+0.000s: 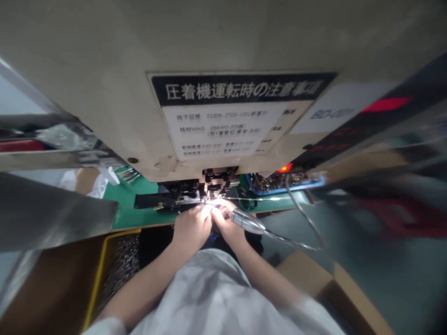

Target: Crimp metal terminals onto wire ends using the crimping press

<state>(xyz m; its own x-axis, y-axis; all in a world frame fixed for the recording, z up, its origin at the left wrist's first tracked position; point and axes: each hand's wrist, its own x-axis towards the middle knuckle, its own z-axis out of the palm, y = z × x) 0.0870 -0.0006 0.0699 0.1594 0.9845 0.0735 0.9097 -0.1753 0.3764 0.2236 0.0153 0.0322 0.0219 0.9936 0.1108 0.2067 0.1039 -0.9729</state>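
My left hand [192, 225] is at the front of the crimping machine [108, 70], its fingertips pressed together under the bright light. Beside it, my right hand [228, 225] has thumb and fingers pinched close to the left fingertips. Glare and the fingers hide whatever they hold. Just beyond them is the machine's crimping head [218, 177], with a dark feed track [153, 201] running to the left. A silver gooseneck lamp [247, 221] shines on the fingertips from the right, partly in front of my right hand.
Behind on the right, a blue tray [289, 186] holds many small parts. Below left is a yellow-rimmed bin [94, 288] of small pieces. The green mat [132, 218] covers the bench. An open cardboard box [307, 272] stands low right; a grey metal panel [56, 214] juts in left.
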